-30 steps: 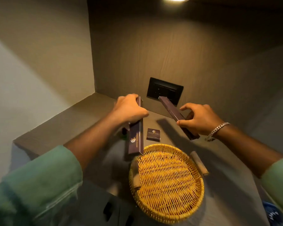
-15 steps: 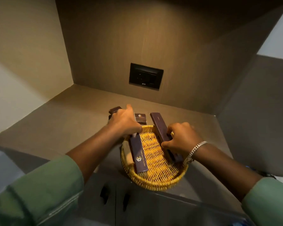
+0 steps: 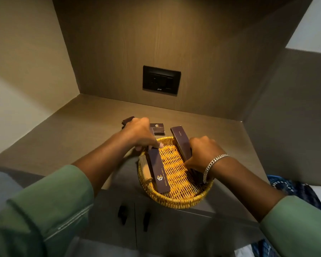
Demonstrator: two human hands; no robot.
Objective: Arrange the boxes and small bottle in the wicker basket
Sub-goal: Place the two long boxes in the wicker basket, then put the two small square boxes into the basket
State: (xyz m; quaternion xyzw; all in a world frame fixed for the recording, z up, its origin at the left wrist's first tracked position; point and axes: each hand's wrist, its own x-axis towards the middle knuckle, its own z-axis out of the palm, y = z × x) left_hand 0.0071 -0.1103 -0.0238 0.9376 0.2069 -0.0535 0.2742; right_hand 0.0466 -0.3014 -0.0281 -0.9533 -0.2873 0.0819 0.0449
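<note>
Two long dark boxes are lying in the wicker basket (image 3: 176, 200): the left hand (image 3: 140, 135) is closing on the left box (image 3: 158, 172), the right hand (image 3: 205, 152) is gripping the right box (image 3: 182, 143). A small square box (image 3: 157, 129) is waiting just past the left hand. The right box is leaning on the rim, so it could slide out if let go too fast.

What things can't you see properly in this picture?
- Small bottle: not visible in the head view; possibly behind the left hand.
- Dark box beyond that hand: only a corner shows.
- Long dark box marked Comb: its near end is covered by the right hand.
- Woven yellow wicker basket: its right rim is hidden by the right wrist.
- Small square dark box: its print is too small to read.
</note>
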